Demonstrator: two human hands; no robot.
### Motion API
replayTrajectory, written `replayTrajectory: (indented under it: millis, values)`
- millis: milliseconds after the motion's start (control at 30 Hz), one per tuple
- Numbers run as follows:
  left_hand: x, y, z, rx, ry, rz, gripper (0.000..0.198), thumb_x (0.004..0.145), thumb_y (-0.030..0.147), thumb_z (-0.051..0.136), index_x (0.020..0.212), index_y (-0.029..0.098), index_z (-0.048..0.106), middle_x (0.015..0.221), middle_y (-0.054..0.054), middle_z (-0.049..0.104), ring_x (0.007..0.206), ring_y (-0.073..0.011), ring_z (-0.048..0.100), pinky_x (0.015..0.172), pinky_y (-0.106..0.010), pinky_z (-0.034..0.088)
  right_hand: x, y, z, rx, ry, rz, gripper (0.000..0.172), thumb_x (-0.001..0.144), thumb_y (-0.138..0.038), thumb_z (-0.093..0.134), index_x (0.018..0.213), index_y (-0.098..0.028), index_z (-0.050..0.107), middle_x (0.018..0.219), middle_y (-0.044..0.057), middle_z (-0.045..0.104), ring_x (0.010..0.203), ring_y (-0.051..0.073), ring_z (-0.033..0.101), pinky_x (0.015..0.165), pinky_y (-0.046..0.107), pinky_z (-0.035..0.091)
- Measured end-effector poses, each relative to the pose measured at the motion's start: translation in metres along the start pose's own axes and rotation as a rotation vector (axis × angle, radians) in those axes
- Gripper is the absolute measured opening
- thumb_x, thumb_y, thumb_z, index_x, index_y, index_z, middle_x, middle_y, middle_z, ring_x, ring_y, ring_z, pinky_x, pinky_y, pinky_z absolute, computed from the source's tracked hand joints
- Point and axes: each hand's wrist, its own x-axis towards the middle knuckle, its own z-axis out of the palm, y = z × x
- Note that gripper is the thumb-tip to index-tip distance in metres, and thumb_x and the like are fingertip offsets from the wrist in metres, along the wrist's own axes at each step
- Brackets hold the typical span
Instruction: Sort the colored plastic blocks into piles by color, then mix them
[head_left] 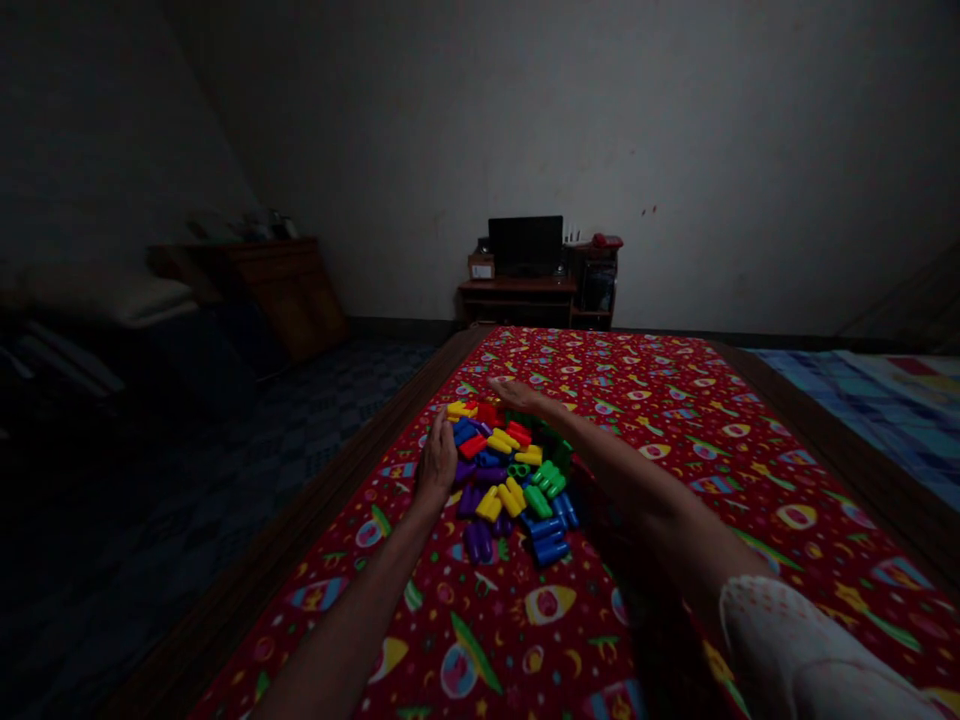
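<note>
Colourful plastic building blocks (491,475) lie in a loose pile on a red patterned cloth (547,610). Yellow, red, purple, blue and green ones are mixed, mostly shaped like joined tubes. My left hand (439,460) rests along the pile's left side, fingers stretched out and pointing away from me, beside the blue and purple blocks. Across the far edge of the pile reaches my right hand (517,396), its fingers extended to the left near the red blocks. Neither hand grips a block. My right forearm shades the green blocks on the right side and hides part of them.
Against the far wall stands a desk (517,285) with a dark monitor (526,245) and a small box (481,267). A wooden cabinet (277,290) is at the left. Blue checked bedding (862,400) lies to the right of the cloth-covered surface. The room is dim.
</note>
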Motion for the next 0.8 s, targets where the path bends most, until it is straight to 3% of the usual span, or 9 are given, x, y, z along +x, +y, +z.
replayTrajectory:
  millis: [133,200,367,467,533,633,733,800]
  values:
    - [-0.002,-0.002,-0.001,0.025,-0.006,-0.004,0.049,0.096,0.043,0.028,0.137,0.025,0.046,0.142,-0.007,0.052,0.136,-0.0229,0.042,0.116,-0.043,0.029,-0.012,-0.011,0.011,0.054,-0.180,-0.123,0.059,0.088,-0.066,0.041,0.075,-0.017,0.071,0.077,0.006,0.071,0.081,0.022,0.064,0.077,0.031,0.049]
    - [-0.004,-0.004,-0.001,0.026,0.012,-0.011,0.049,0.096,0.043,0.027,0.137,0.025,0.047,0.141,-0.007,0.053,0.135,-0.0226,0.044,0.115,-0.042,0.031,-0.027,-0.007,0.005,0.108,-0.192,-0.187,0.061,0.087,-0.068,0.041,0.077,-0.016,0.071,0.073,0.004,0.069,0.078,0.021,0.064,0.074,0.030,0.049]
    - [0.009,-0.009,-0.005,-0.015,0.043,-0.013,0.051,0.095,0.045,0.027,0.137,0.023,0.046,0.144,-0.008,0.049,0.137,-0.0218,0.040,0.117,-0.041,0.027,-0.086,0.028,-0.028,0.299,0.151,-0.124,0.064,0.086,-0.068,0.037,0.088,-0.014,0.071,0.078,0.006,0.070,0.081,0.024,0.065,0.072,0.032,0.050]
    - [0.031,-0.005,-0.007,0.014,-0.047,-0.059,0.053,0.093,0.047,0.030,0.133,0.019,0.050,0.148,-0.011,0.044,0.143,-0.0214,0.029,0.119,-0.041,0.017,-0.135,0.052,-0.035,0.335,0.304,-0.004,0.065,0.087,-0.066,0.035,0.094,-0.012,0.071,0.083,0.010,0.071,0.084,0.027,0.066,0.075,0.037,0.051]
    - [0.046,0.003,-0.003,0.023,-0.152,-0.083,0.054,0.090,0.050,0.035,0.126,0.016,0.057,0.143,-0.013,0.050,0.141,-0.0239,0.033,0.118,-0.043,0.020,-0.165,0.062,-0.029,0.273,0.332,0.042,0.063,0.089,-0.063,0.033,0.100,-0.013,0.070,0.089,0.011,0.072,0.088,0.027,0.066,0.080,0.040,0.051]
    - [0.059,0.023,0.011,0.010,-0.290,-0.078,0.054,0.084,0.055,0.045,0.113,0.014,0.065,0.125,-0.014,0.064,0.125,-0.0287,0.053,0.108,-0.045,0.038,-0.190,0.066,-0.008,0.186,0.364,0.028,0.059,0.091,-0.060,0.032,0.119,-0.019,0.064,0.116,0.013,0.066,0.111,0.028,0.060,0.097,0.044,0.045]
    - [0.060,0.047,0.024,-0.006,-0.385,-0.051,0.056,0.082,0.061,0.048,0.108,0.015,0.067,0.110,-0.011,0.072,0.107,-0.0283,0.064,0.094,-0.043,0.050,-0.192,0.061,0.015,0.153,0.372,0.028,0.061,0.092,-0.061,0.030,0.133,-0.021,0.054,0.139,0.013,0.051,0.135,0.028,0.040,0.111,0.049,0.032]
    - [0.056,0.065,0.031,-0.010,-0.420,-0.021,0.053,0.080,0.060,0.053,0.107,0.017,0.068,0.110,-0.010,0.072,0.108,-0.0278,0.063,0.095,-0.042,0.049,-0.189,0.057,0.026,0.153,0.356,0.063,0.065,0.092,-0.062,0.029,0.137,-0.020,0.050,0.146,0.015,0.042,0.142,0.029,0.029,0.114,0.052,0.025]
